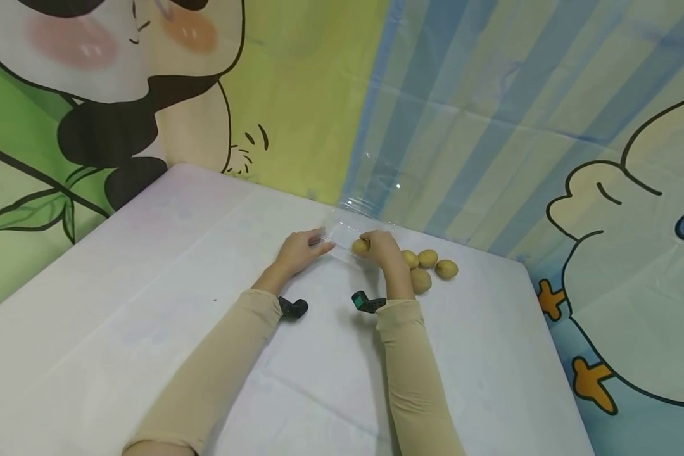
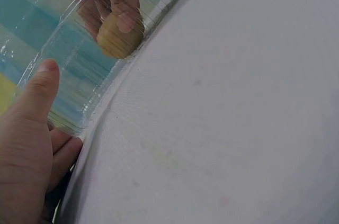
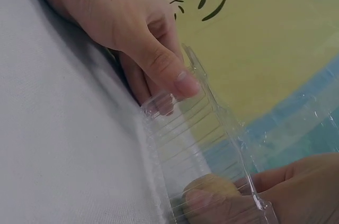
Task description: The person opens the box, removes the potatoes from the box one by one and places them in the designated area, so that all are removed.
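Note:
A clear plastic box (image 1: 342, 235) with ribbed walls lies on the white table, its lid (image 1: 376, 190) standing raised at the back. My left hand (image 1: 299, 251) holds the box's left end, with the thumb (image 2: 43, 83) on the wall near the rim and the fingers lower down around the end. Reaching into the box from the right, my right hand (image 1: 383, 250) grips a yellow-brown potato (image 2: 119, 37) between thumb and fingers. Through the near wall the potato shows low in the box, close to its floor.
Several loose potatoes (image 1: 427, 258) sit on the table just right of the right hand, one larger potato (image 1: 420, 280) nearest me. Behind the table's back edge hangs a printed curtain (image 1: 302, 95). Black wrist cameras (image 1: 293, 308) jut inward from both wrists.

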Demonstrator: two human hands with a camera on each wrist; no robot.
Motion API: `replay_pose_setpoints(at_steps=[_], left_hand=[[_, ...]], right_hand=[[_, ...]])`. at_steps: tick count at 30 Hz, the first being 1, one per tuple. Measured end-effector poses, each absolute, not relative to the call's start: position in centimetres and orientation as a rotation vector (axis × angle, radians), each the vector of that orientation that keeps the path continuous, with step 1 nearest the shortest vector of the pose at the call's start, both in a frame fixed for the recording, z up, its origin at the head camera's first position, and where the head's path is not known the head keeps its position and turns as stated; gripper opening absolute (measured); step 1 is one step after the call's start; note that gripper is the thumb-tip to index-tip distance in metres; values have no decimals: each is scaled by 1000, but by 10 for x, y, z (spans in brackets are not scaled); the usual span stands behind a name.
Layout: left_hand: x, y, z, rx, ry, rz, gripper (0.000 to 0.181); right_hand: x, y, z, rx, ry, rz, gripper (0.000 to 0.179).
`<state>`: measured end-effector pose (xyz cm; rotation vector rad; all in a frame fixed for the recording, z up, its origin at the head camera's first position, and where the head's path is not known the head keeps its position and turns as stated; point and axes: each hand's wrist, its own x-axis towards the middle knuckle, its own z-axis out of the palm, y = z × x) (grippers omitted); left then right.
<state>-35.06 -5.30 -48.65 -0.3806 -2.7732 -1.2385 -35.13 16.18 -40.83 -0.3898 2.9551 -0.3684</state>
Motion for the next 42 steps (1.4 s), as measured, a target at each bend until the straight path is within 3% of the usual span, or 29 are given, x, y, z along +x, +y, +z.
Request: replay_pose_setpoints(at_steps=[16, 42], left_hand=[[-349, -53, -483, -358, -2777, -1270, 78], [-350, -53, -484, -379, -2755, -1269, 76]], right_hand=[[-357, 164, -413, -434, 2925, -553, 40], [-349, 186, -411, -472, 2797, -1086, 55]])
